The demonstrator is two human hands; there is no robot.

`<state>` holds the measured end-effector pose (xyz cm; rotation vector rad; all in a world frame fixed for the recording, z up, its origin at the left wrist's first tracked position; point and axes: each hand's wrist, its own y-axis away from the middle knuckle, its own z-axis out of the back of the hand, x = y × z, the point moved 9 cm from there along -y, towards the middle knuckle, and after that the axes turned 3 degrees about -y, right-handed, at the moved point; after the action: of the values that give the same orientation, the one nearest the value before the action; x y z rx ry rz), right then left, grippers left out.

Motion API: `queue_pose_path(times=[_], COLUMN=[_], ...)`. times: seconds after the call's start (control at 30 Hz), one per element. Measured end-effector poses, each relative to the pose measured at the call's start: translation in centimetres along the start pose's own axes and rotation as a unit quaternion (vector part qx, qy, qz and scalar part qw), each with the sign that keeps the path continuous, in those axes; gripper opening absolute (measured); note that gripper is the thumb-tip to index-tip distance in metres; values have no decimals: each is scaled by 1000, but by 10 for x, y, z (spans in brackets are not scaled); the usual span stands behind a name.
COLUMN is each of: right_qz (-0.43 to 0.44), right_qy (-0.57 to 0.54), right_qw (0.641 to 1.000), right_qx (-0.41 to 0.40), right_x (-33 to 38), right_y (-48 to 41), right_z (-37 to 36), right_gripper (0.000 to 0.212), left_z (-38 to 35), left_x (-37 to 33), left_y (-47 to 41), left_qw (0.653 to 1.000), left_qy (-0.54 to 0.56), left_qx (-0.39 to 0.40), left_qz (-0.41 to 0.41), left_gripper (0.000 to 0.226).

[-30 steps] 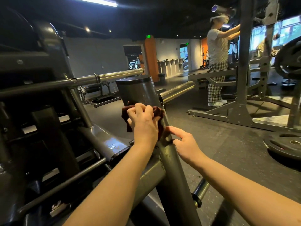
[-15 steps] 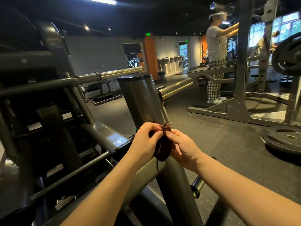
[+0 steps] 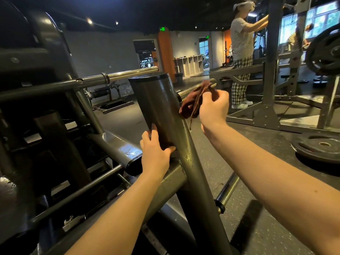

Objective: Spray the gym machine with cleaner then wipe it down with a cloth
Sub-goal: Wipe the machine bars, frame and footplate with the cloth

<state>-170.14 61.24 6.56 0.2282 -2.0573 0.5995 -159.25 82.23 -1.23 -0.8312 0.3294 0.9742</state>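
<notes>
A thick grey steel post [image 3: 158, 107] of the gym machine slants up through the middle of the head view, capped in black. My left hand [image 3: 155, 153] rests on its lower part, thumb and fingers spread around the tube. To the right of the post, my right hand [image 3: 214, 107] grips a bunched dark red cloth [image 3: 193, 100], which touches the post's right side. No spray bottle shows.
The machine's dark frame and chrome bars [image 3: 117, 76] fill the left. A grey rack [image 3: 270, 100] stands at the right, with a person [image 3: 241, 52] behind it. A black weight plate [image 3: 320, 146] lies on the rubber floor to the right.
The cloth passed from my left hand to my right hand, which lifted it up and right of the post. My left hand dropped onto the post's lower part.
</notes>
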Motion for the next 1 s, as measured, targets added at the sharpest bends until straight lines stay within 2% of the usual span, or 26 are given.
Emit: queue_pose_path(times=[0.07, 0.13, 0.2, 0.3, 0.37, 0.5, 0.6, 0.67, 0.73, 0.8, 0.9, 1.0], right_qz=[24, 16, 16, -1, -19, 5, -12, -40, -47, -18, 34, 43], right_qy=[49, 124, 204, 218, 199, 189, 137, 122, 117, 119, 152, 186], right_qw=[998, 983, 952, 934, 943, 966, 982, 986, 986, 986, 973, 957], right_qx=[33, 133, 227, 282, 267, 177, 129, 111, 107, 115, 170, 217], right_x=[1, -20, -46, -73, -90, -107, -105, -111, -109, -91, -57, -44], right_y=[0, 9, 25, 42, 49, 51, 42, 36, 28, 17, 7, 1], right_z=[-17, -41, -51, -38, -19, 5, 7, 9, 11, 10, -1, -13], right_gripper=[14, 14, 15, 26, 31, 9, 33, 36, 33, 35, 46, 36], left_z=[-6, -9, -13, -17, -18, -19, -19, -18, -17, -18, -17, -17], left_x=[1, 2, 5, 11, 13, 13, 12, 13, 13, 14, 14, 14], left_y=[0, -1, -3, -4, -4, -4, -2, -2, -3, -3, -2, -2], left_qw=[999, 999, 999, 999, 998, 995, 995, 995, 995, 995, 995, 994], left_qy=[-33, -42, -34, -32, -58, -99, -101, -101, -97, -92, -95, -101], left_qx=[-9, -20, -15, 13, 20, 13, 19, 19, 21, 22, 23, 38], left_qz=[-3, -3, -1, -2, -10, -6, -6, -4, -6, -14, -14, -13], left_gripper=[86, 88, 88, 91, 100, 110, 111, 111, 108, 107, 106, 110])
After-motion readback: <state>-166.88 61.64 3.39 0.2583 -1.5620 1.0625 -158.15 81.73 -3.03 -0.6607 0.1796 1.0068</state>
